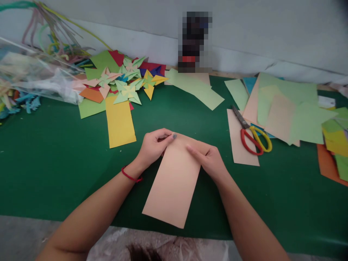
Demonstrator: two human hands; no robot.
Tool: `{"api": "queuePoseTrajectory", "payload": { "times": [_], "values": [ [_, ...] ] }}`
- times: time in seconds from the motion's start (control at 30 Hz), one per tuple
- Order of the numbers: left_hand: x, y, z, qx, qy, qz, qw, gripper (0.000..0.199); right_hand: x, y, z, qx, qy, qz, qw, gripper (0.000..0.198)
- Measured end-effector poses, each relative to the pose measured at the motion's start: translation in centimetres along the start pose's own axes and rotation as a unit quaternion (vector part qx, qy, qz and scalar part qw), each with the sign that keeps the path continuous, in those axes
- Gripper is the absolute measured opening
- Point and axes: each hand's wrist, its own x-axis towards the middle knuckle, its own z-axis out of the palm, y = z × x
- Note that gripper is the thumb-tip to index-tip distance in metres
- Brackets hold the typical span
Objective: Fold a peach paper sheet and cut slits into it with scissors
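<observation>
A pale peach sheet of paper [171,185] slants over the green table, its upper end between my two hands. My left hand [156,143] pinches the upper left corner with thumb and fingers; a red string bracelet circles that wrist. At the upper right edge, my right hand [210,159] grips the sheet, its thumb on top and its other fingers mostly hidden underneath. Near the top the paper bends or folds over; how far I cannot tell. Right of my hands, scissors [248,130] with a red and a yellow handle lie on another peach strip [239,154].
Folded paper stars [129,90] lie on coloured sheets at the back left, beside a yellow sheet [121,123]. A clear plastic bag [40,72] is farther left. Green and peach sheets [285,108] overlap at the right. A pixelated dark object [194,41] stands by the wall.
</observation>
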Motion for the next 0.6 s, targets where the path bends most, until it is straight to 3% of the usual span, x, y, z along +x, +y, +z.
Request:
{"api": "queuePoseTrajectory", "payload": {
  "times": [0.6],
  "values": [
    [-0.01, 0.27, -0.04, -0.017, -0.013, -0.018, 1.000, 0.019, 0.05, 0.39, -0.04, -0.007, 0.010, 0.002, 1.000, 0.025]
  ]
}}
